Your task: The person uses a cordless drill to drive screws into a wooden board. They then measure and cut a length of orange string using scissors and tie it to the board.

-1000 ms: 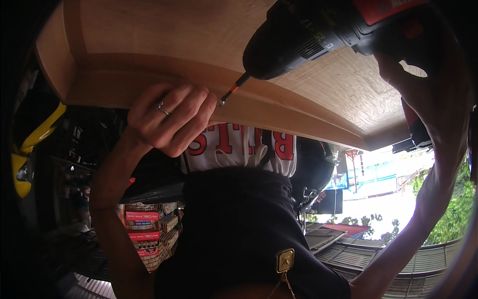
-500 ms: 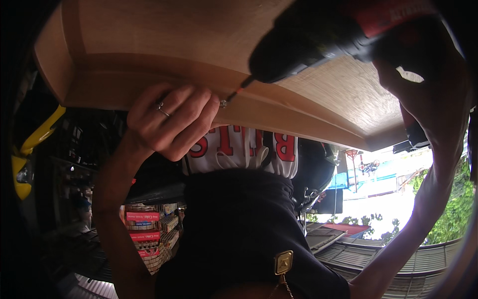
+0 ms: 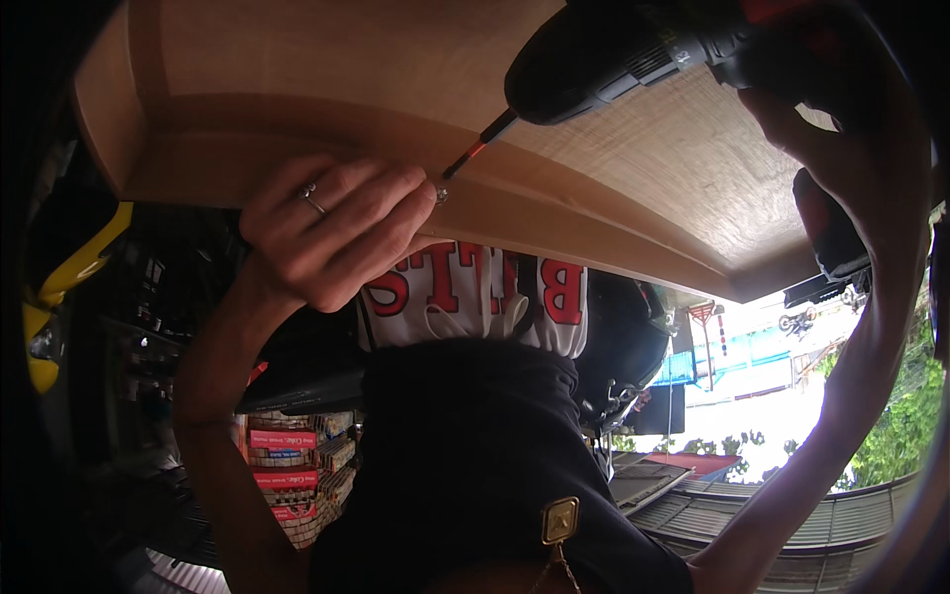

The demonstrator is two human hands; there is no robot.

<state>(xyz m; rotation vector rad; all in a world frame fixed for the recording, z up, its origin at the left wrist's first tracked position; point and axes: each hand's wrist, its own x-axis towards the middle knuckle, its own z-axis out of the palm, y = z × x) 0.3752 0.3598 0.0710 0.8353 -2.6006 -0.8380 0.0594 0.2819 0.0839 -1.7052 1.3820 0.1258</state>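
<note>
Left hand [image 3: 332, 233] pinches a small screw [image 3: 441, 194] at its fingertips against the wooden panel [image 3: 633, 168]; right hand [image 3: 851, 148] wrapped fully around the drill [image 3: 633, 59]; bit tip just above the screw.

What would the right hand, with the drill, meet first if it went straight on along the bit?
Most likely the screw that the left hand pinches against the wooden board; the right hand aims the drill there.

Dim shop shelves [image 3: 287, 465] with red-labelled boxes fill the left. Bright daylight floods the right, over corrugated roofs [image 3: 792, 535], a blue building [image 3: 732, 351] and green trees [image 3: 891, 426].
</note>
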